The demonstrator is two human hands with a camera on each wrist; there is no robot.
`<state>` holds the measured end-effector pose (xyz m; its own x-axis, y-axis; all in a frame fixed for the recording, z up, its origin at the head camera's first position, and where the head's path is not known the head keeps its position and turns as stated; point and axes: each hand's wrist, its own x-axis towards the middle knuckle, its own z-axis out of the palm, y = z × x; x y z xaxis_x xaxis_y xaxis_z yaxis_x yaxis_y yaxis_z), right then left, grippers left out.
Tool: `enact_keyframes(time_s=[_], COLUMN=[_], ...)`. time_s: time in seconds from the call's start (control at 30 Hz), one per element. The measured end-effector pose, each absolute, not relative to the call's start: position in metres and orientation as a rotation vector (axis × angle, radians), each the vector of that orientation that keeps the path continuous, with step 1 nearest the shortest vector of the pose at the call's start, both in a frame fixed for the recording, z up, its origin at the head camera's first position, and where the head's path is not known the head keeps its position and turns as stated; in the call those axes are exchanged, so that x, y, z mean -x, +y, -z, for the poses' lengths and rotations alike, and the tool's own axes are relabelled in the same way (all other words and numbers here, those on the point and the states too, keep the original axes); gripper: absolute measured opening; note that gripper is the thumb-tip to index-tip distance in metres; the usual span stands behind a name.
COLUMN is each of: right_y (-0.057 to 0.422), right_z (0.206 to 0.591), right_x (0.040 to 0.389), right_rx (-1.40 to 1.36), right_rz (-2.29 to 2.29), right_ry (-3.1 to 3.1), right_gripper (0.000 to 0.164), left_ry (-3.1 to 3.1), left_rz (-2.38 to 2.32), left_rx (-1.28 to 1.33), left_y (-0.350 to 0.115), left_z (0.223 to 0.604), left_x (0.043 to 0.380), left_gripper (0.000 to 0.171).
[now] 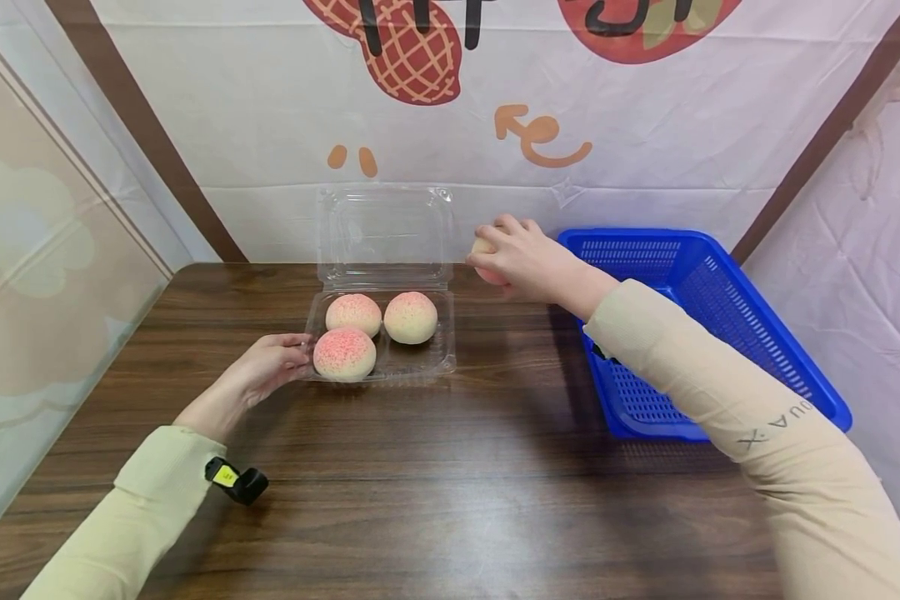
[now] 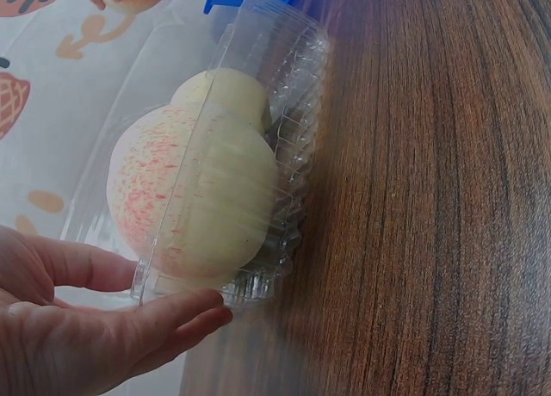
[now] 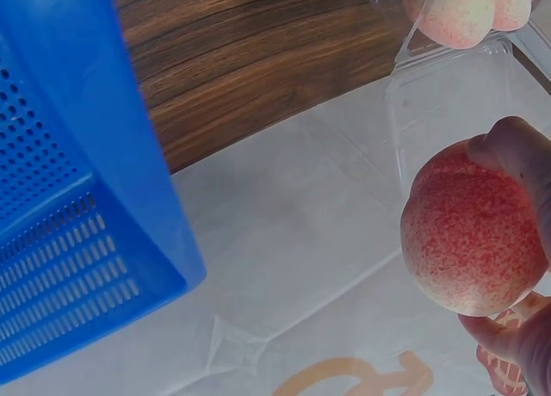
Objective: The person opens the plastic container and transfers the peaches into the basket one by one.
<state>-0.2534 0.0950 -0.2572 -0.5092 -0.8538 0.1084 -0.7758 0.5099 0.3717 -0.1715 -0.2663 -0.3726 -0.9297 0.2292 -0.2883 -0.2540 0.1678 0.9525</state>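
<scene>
A clear plastic clamshell box (image 1: 420,360) lies on the table with its lid (image 1: 386,229) raised. Three pink-and-cream peaches sit in its base: a front left peach (image 1: 345,355), a back left peach (image 1: 353,315) and a back right peach (image 1: 411,317). At the left side of the box, my left hand (image 1: 273,365) pinches the rim between thumb and fingers, as the left wrist view shows. My right hand (image 1: 528,258) grips another peach (image 3: 473,232), held up between the box and the blue basket. In the head view, the fingers mostly cover that peach.
The blue perforated plastic basket (image 1: 776,333) stands at the right, partly behind my right forearm. A printed white cloth (image 1: 270,108) hangs behind the brown wooden table (image 1: 420,483). A black wrist strap (image 1: 236,480) is on my left sleeve.
</scene>
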Motion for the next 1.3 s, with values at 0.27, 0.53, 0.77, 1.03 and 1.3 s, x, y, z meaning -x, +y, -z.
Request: enact_keyframes(time_s=[0.27, 0.53, 0.77, 1.03, 1.3], right_y=[0.106, 0.118, 0.128, 0.14, 0.149], right_z=[0.255, 0.254, 0.254, 0.254, 0.256], right_x=[0.255, 0.258, 0.261, 0.264, 0.267], right_rx=[-1.347, -1.304, -1.277, -1.251, -1.234], right_rz=[0.407, 0.437, 0.43, 0.391, 0.359], right_ry=[-2.503, -2.551, -2.569, -2.614, -2.605], right_gripper=[0.056, 0.058, 0.059, 0.059, 0.057], left_ry=[2.089, 2.08, 2.086, 2.069, 2.074], left_rz=[-1.806, -1.815, -1.798, -1.83, -1.799], left_rx=[0.019, 0.012, 0.019, 0.013, 0.026], left_y=[-0.266, -0.265, -0.265, -0.265, -0.264], left_z=[0.372, 0.372, 0.371, 0.371, 0.37], left_x=[0.171, 0.171, 0.171, 0.171, 0.17], left_gripper=[0.056, 0.055, 0.056, 0.055, 0.056])
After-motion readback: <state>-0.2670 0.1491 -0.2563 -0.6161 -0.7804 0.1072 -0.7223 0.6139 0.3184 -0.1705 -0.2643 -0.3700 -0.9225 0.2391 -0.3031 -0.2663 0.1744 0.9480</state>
